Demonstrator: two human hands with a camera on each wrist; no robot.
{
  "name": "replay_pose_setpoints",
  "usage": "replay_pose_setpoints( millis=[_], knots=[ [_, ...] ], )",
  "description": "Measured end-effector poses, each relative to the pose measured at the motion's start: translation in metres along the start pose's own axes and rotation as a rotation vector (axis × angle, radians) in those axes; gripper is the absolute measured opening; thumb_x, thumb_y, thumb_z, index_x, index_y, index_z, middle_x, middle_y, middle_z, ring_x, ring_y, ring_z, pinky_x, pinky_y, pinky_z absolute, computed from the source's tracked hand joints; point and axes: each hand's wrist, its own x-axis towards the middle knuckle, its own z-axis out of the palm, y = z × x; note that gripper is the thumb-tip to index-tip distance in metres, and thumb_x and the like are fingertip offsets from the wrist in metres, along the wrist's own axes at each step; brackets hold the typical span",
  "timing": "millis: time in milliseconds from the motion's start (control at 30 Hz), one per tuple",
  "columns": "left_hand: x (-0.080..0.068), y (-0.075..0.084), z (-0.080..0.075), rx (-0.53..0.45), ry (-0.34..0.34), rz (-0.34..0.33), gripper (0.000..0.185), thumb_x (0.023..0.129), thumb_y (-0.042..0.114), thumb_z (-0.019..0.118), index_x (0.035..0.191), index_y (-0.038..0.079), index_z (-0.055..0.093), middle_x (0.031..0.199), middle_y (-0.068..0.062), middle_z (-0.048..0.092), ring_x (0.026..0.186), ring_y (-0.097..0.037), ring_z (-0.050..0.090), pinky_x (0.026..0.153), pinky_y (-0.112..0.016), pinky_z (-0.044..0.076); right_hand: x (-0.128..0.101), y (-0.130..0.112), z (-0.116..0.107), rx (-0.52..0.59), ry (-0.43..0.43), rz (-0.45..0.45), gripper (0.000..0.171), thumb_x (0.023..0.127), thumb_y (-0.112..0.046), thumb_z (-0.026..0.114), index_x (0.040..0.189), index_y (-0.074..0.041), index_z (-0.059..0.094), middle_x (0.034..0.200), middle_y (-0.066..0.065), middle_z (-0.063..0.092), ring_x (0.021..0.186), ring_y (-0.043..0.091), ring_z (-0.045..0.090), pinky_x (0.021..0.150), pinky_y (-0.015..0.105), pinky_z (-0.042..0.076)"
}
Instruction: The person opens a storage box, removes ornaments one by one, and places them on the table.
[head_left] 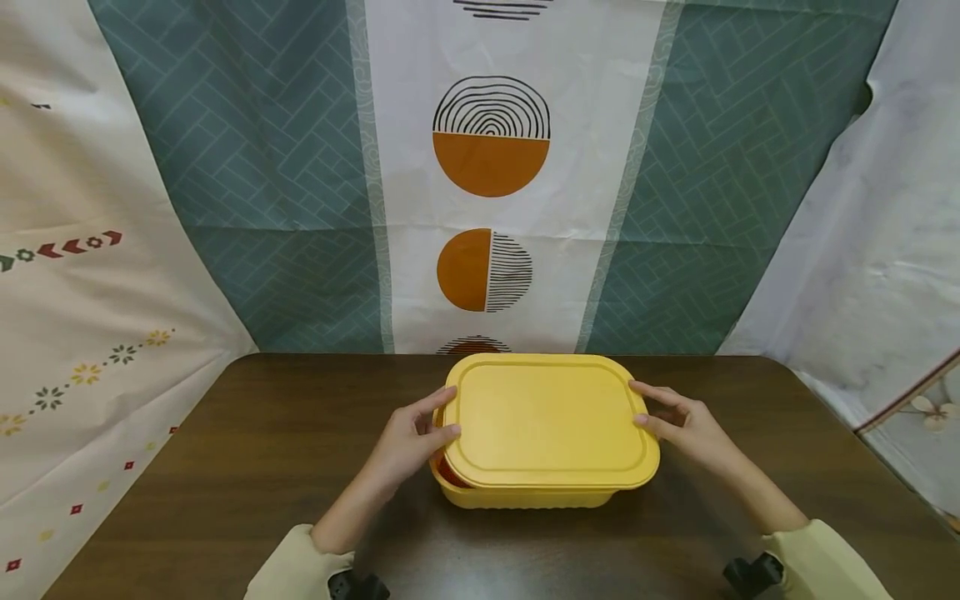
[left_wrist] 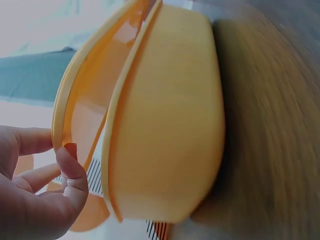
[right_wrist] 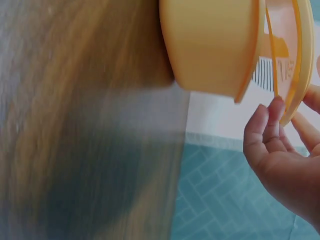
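A yellow rectangular lid (head_left: pixel 551 421) with rounded corners is held over a yellow plastic container (head_left: pixel 517 498). My left hand (head_left: pixel 408 442) pinches the lid's left edge between thumb and fingers. At the opposite edge, my right hand (head_left: pixel 686 425) grips the lid the same way. The lid sits shifted to the right, so the container's left rim shows, with something reddish inside near that corner. Both wrist views show a gap between the lid (left_wrist: pixel 62 107) and the container (left_wrist: pixel 167 115). Most of the container's inside is hidden under the lid.
The container stands on a dark brown wooden table (head_left: pixel 262 467). Behind the table hangs a green and white patterned cloth (head_left: pixel 300 167). Pale cloths drape at the left (head_left: pixel 90 333) and right (head_left: pixel 885 250). Dark wrist devices (head_left: pixel 753 575) sit at both cuffs.
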Motion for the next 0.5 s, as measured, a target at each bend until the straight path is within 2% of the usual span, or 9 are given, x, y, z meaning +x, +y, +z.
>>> replay_pose_setpoints(
  millis=[100,167,233,367,433,500],
  knots=[
    [0.002,0.004,0.008,-0.024,-0.019,-0.015,0.048,0.081,0.004,0.065,0.128,0.005,0.053,0.098,-0.015,0.06,0.055,-0.015,0.043,0.049,-0.021,0.042,-0.002,0.002,-0.009,0.059,-0.013,0.056,0.05,0.088,-0.01,0.059,0.132,0.006,0.042,0.114,-0.018,0.053,0.08,0.006,0.063,0.066,0.026,0.053],
    [0.005,0.006,0.015,-0.034,-0.039,-0.024,0.047,0.082,0.004,0.065,0.127,0.005,0.053,0.076,-0.011,0.054,0.053,-0.015,0.043,0.049,-0.021,0.042,-0.004,0.004,-0.017,0.078,-0.025,0.098,0.051,0.088,-0.011,0.059,0.133,0.006,0.04,0.108,-0.016,0.058,0.074,0.008,0.062,0.064,0.027,0.053],
    [0.007,0.008,0.022,-0.032,-0.058,-0.034,0.047,0.082,0.006,0.065,0.128,0.005,0.053,0.066,-0.007,0.048,0.052,-0.014,0.043,0.051,-0.023,0.043,-0.006,0.007,-0.025,0.096,-0.04,0.135,0.051,0.089,-0.011,0.058,0.133,0.006,0.04,0.1,-0.01,0.062,0.07,0.009,0.061,0.062,0.027,0.053],
    [0.013,0.013,0.037,-0.024,-0.097,-0.041,0.049,0.083,0.01,0.065,0.13,0.007,0.051,0.06,-0.003,0.047,0.049,-0.013,0.043,0.052,-0.025,0.045,-0.011,0.014,-0.042,0.119,-0.065,0.193,0.048,0.09,-0.012,0.056,0.134,0.0,0.042,0.086,-0.004,0.061,0.065,0.008,0.056,0.058,0.025,0.051],
    [0.015,0.017,0.046,-0.028,-0.11,-0.04,0.05,0.083,0.011,0.066,0.13,0.008,0.05,0.059,-0.003,0.047,0.047,-0.012,0.042,0.049,-0.024,0.043,-0.013,0.019,-0.05,0.15,-0.076,0.217,0.046,0.091,-0.011,0.055,0.135,-0.005,0.044,0.089,-0.006,0.062,0.068,0.01,0.06,0.06,0.026,0.052],
    [0.017,0.021,0.056,-0.051,-0.123,-0.037,0.051,0.083,0.011,0.066,0.131,0.008,0.05,0.064,-0.002,0.054,0.047,-0.011,0.042,0.048,-0.023,0.042,-0.016,0.023,-0.06,0.181,-0.088,0.234,0.044,0.091,-0.009,0.054,0.134,-0.009,0.045,0.096,-0.008,0.063,0.073,0.012,0.064,0.063,0.028,0.054]
  ],
)
